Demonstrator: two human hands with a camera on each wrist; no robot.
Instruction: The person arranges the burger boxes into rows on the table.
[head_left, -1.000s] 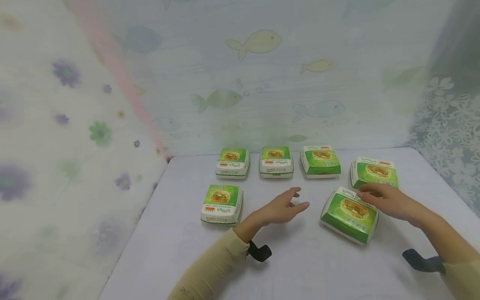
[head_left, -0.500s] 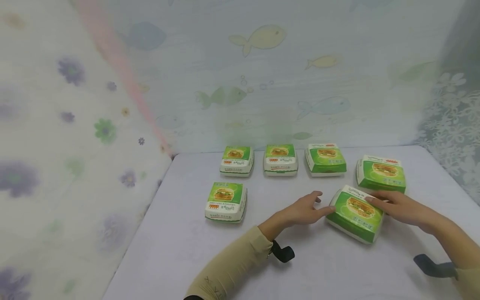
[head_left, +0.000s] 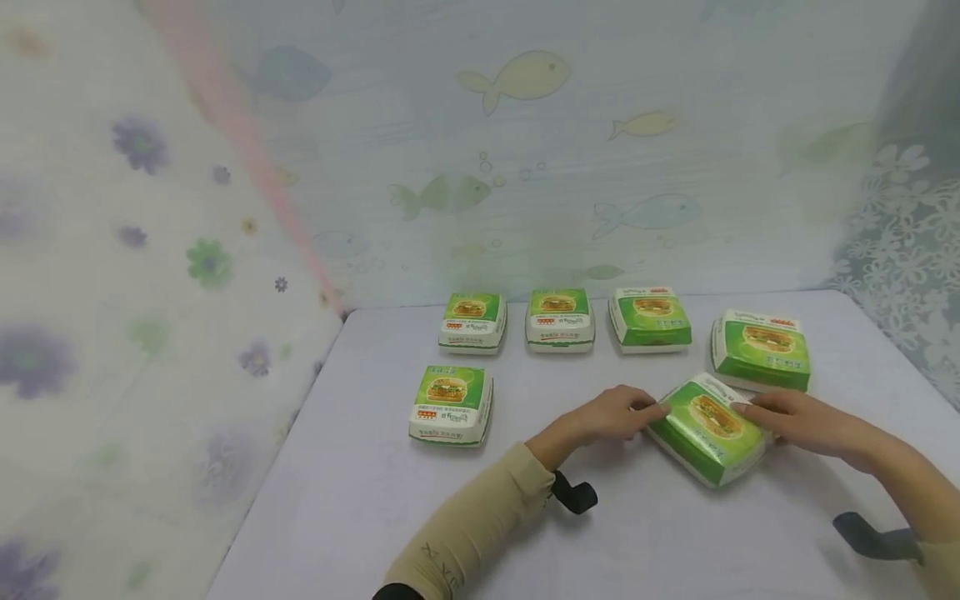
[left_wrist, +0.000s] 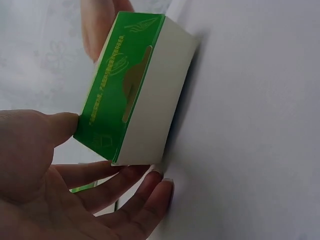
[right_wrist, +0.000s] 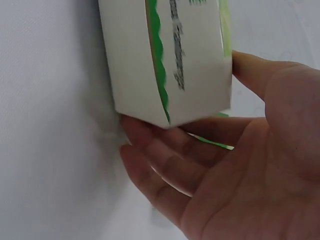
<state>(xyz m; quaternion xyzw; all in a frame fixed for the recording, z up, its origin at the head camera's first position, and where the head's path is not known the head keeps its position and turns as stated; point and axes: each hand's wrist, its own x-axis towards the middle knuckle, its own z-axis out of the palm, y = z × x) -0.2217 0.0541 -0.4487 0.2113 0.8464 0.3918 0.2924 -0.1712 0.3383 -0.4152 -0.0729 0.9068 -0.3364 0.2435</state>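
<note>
A green and white burger box (head_left: 708,429), with a burger printed on its lid, sits at an angle on the white table between both hands. My left hand (head_left: 611,414) grips its left corner. In the left wrist view the thumb presses the green upper edge of the box (left_wrist: 107,95), and the fingertips are at its lower edge. My right hand (head_left: 810,423) grips the right side. The right wrist view has its thumb against the top edge and its fingers around the lower corner of the box (right_wrist: 200,75). Close behind stands another burger box (head_left: 761,346).
Along the back of the table are more burger boxes: a left one (head_left: 472,323), a middle one (head_left: 560,321) and a right one (head_left: 650,321). Another burger box (head_left: 452,406) lies in front on the left. A fish-print curtain (head_left: 540,192) hangs behind the table.
My left hand has moved right and taken hold of the burger box. My right hand has shifted down along its side. The box has turned slightly clockwise.
</note>
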